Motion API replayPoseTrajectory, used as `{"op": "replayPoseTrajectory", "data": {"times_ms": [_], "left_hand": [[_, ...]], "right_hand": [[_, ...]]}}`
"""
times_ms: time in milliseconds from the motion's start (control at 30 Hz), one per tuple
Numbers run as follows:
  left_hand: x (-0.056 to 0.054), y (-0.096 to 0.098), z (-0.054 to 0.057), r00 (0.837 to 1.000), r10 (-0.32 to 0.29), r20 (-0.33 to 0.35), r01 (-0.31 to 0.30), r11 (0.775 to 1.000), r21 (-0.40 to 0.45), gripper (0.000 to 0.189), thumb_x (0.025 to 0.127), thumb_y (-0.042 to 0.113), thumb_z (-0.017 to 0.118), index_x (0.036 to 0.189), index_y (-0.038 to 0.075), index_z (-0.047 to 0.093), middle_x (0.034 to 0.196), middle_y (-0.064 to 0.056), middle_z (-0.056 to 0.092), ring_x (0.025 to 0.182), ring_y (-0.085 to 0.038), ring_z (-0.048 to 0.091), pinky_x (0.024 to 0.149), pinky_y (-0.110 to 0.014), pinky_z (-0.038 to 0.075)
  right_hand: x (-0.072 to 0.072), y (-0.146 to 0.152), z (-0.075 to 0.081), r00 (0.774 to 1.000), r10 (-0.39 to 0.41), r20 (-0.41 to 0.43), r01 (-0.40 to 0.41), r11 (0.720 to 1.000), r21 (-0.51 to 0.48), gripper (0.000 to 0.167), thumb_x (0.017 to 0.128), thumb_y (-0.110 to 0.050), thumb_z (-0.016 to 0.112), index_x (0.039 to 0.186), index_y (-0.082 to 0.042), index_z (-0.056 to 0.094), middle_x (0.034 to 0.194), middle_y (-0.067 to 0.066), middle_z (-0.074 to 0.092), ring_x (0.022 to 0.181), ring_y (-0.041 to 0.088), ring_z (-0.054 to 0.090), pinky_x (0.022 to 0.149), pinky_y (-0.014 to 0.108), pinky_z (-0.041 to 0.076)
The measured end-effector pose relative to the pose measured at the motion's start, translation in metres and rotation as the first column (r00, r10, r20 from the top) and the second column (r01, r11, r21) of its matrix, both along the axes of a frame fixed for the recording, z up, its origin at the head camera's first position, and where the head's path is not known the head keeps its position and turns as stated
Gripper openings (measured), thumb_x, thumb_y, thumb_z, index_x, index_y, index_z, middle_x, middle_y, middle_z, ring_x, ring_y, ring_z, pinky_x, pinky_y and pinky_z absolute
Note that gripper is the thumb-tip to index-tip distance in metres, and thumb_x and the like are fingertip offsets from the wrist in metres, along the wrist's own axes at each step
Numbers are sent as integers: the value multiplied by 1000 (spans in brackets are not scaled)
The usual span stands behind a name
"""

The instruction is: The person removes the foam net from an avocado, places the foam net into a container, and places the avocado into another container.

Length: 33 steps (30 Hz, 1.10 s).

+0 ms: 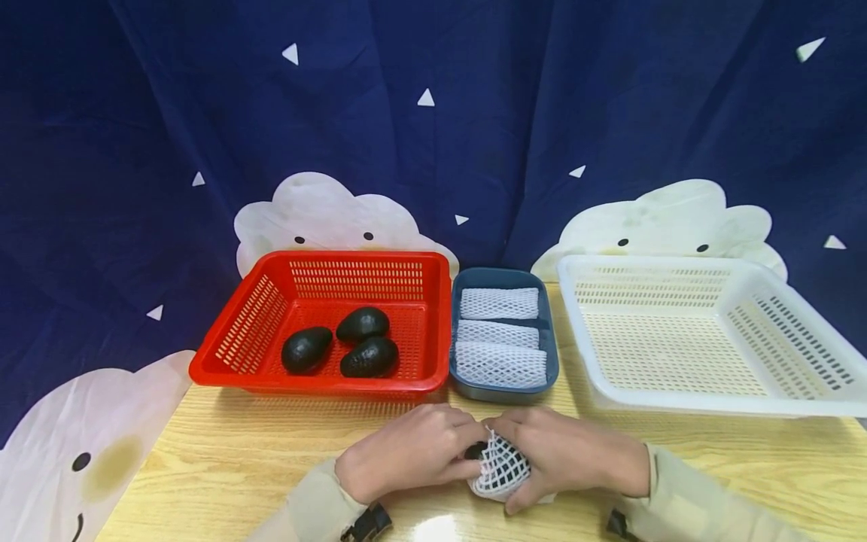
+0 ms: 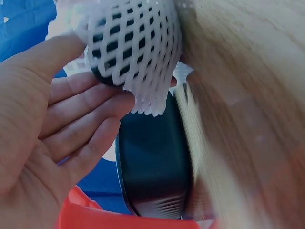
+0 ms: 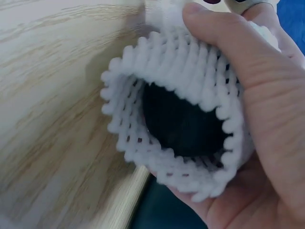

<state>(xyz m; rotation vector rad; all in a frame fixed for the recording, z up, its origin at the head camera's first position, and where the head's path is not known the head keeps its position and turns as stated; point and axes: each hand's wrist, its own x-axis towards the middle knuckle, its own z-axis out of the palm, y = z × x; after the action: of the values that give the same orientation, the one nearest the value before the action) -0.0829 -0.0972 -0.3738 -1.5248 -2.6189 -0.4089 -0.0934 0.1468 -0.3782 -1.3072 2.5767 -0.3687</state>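
Observation:
Over the front of the table, a dark avocado (image 3: 183, 121) sits inside a white foam net sleeve (image 1: 501, 468). The sleeve's open end faces the right wrist camera, showing the avocado within. My right hand (image 1: 565, 450) grips the sleeved avocado from the right, thumb along its near side. On the other side, my left hand (image 1: 416, 450) holds the net and fruit between thumb and fingers. In the left wrist view, the thumb lies against the net (image 2: 138, 43) and the fingers reach under the avocado; the exact contact is partly hidden.
A red basket (image 1: 318, 382) at back left contains three avocados (image 1: 369, 357). Beside it, a dark blue box (image 1: 504, 393) holds several folded foam nets (image 1: 501, 363). At back right stands a white basket (image 1: 711, 401). A blue curtain (image 1: 488, 113) hangs behind the wooden table (image 1: 223, 459).

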Motion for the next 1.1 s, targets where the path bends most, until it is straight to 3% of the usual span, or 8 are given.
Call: {"op": "replayPoseTrajectory", "data": {"times_ms": [167,267,500,767,1100], "left_hand": [[-3,-3,2,994,-10,107,9,1000,2,14,93,30,76,99,20,69,77,13,59,70,5,46,65,-3,34],[-4,-6,3,992,-5,124,5,1000,0,12,91,28,78,96,21,70,77,14,60,69,7,46,64,-2,35],[-4,-6,4,990,-6,138,5,1000,4,12,89,23,80,95,21,70,77,13,60,69,6,46,64,-2,34],[-1,0,2,994,-31,102,27,999,36,22,90,29,80,108,19,73,86,11,68,73,7,48,68,1,36],[0,0,-3,995,5,96,-7,1000,21,34,89,28,81,121,18,72,106,8,75,88,5,63,81,-3,49]], "right_hand": [[-1,-1,-2,1000,15,25,-14,999,-32,90,67,-59,89,138,-11,62,121,-6,71,105,1,63,93,25,57],[-1,-2,-2,999,13,44,-12,999,-31,89,66,-56,90,138,-13,62,123,-8,70,107,2,63,95,26,56],[-2,-4,0,995,-1,101,3,1000,-17,87,65,-53,91,136,-13,61,121,-10,68,104,0,60,94,25,55],[-4,-4,1,985,-13,174,17,1000,-25,83,62,-46,95,132,-17,61,114,-14,64,98,-3,56,90,21,53],[-1,-6,2,988,-62,142,60,998,19,88,56,-45,97,131,-16,61,113,-12,62,97,0,57,91,25,54]]}}
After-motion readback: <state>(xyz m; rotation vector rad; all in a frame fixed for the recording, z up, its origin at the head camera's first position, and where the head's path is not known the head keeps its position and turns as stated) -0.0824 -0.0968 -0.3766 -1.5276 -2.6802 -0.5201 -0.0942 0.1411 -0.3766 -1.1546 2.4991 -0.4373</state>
